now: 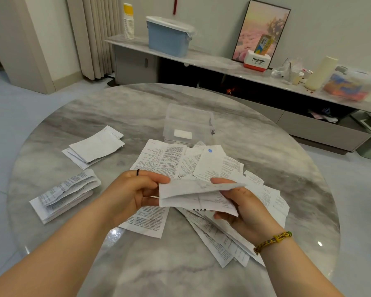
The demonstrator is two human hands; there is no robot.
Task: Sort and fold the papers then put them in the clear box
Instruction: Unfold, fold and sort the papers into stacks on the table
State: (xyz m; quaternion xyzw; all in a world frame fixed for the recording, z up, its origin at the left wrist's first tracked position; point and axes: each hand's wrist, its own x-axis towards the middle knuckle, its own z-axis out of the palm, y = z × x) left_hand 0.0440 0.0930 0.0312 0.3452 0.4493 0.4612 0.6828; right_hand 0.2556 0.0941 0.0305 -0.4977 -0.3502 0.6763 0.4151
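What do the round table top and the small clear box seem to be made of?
Round grey table top: probably polished marble or imitation, judging by veins and glossy reflections. Small clear box: likely plastic, slightly frosted; the table shows through its walls.

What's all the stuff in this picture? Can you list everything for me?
round table: one, grey marble, fills the middle
clear box: one, see-through, far middle of the table
loose papers: a heap, white with print, in front of the box
folded paper stacks: two, white, left side of the table
half-folded paper: one, white, held above the heap
sideboard: one, grey, along the wall
storage bin: one, blue, on the sideboard
paper cups: one stack, white, left of the bin
framed picture: one, pink, leaning on the wall
Panasonic box: one, white and red, before the picture
left hand: pinches the paper's left edge
right hand: holds its right side
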